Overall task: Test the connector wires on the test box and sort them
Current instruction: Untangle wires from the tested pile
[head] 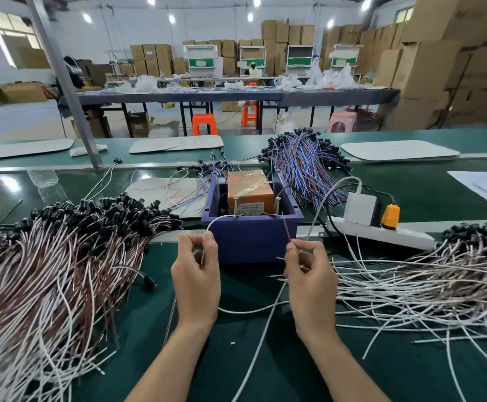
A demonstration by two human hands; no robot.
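A factory assembly floor, given over to wiring work.
Near us, a long green belt-topped bench [410,198] is heaped with wire bundles [62,256]. Far back, cardboard cartons [439,68] are stacked high along the walls, grey work tables [236,95] carry plastic bags, orange stools [204,124] stand beneath them, and ceiling lamps [172,18] glare overhead.

Bright, even indoor light, sharp in the middle and soft toward the edges.
Round ceiling lights [172,18] and a window [13,36] at the left lit the hall and threw white glare on the glossy green table [10,184]; shadows were faint. The wide lens bent the post [62,79], and the wires [18,300] and boxes [454,68] at the edges were blurred.
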